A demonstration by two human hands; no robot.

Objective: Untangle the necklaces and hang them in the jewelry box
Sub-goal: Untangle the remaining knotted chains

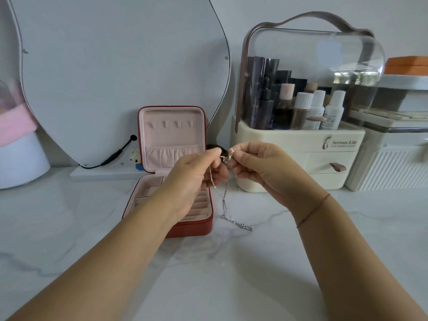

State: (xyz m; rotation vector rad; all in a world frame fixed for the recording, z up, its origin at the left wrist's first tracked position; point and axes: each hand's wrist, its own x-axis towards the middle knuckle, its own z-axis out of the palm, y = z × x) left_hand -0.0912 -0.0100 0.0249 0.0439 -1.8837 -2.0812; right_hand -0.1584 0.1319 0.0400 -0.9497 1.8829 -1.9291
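Necklaces (223, 202): thin silver chains, tangled; knot raised between the two hands, loose lengths hanging down, lowest end lying on the surface (231, 286) just right of the jewelry box

Left hand (196, 179): fingers curled, thumb and forefinger pinching the left side of the knot, one strand trailing down past the palm

Right hand (259, 167): fingers curled, fingertips pinching the right side of the knot, close to the left hand; thin red thread bracelet (312, 210) round the wrist

Jewelry box (194, 229): red outside, pale pink lining, open, lid upright at the far side; four small hooks and a gathered pocket inside the lid; ring rolls and small compartments in the base, partly hidden behind the left forearm

Surface: white, marble pattern, grey veins

Far right: cream cosmetics organiser (296, 144), clear domed cover, bottles inside, drawers below

Far left: curved mirror (115, 77) against the wall, black cable at its foot
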